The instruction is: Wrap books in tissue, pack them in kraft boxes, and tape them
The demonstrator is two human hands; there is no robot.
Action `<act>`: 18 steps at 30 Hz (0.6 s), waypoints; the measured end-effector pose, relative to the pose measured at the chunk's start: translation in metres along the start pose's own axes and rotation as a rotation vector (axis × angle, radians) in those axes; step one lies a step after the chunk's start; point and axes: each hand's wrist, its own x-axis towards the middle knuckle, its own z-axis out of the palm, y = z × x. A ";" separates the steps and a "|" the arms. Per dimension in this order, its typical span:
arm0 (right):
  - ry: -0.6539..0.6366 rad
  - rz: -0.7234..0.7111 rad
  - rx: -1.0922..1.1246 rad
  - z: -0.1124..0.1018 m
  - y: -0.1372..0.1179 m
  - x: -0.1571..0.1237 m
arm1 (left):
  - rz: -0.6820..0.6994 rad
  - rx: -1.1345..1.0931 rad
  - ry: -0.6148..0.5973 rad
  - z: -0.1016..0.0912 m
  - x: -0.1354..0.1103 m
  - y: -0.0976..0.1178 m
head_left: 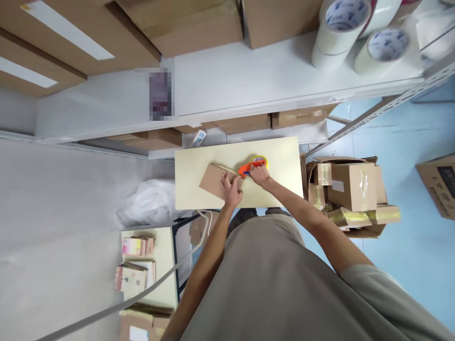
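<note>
A brown cardboard box [212, 181] lies on the pale yellow table [188, 196]. Pressed onto its right part is my left hand [231, 188], fingers spread over the cardboard. My right hand [260, 175] is wrapped round an orange tape dispenser [245, 169] with a roll of yellow-edged tape [263, 158] on it. The dispenser's front end is at the box's right edge, close to my left fingertips. Whether tape is stuck to the box there is too small to tell.
A shelf [227, 76] beyond the table bears large cartons [199, 23] and white tape rolls [382, 52]. Stacked cardboard boxes [351, 184] stand on the floor at right. At left are a white plastic bag [147, 201] and a side table [165, 279] with small boxes.
</note>
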 end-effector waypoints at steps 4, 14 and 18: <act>-0.039 0.045 -0.031 -0.013 -0.013 0.006 | 0.016 -0.038 0.021 0.001 -0.001 0.000; 0.035 0.281 -0.106 -0.046 -0.051 -0.021 | -0.013 -0.141 -0.011 -0.020 0.008 -0.004; 0.199 0.436 0.021 -0.058 -0.054 -0.055 | 0.099 -0.351 0.066 -0.046 0.018 0.010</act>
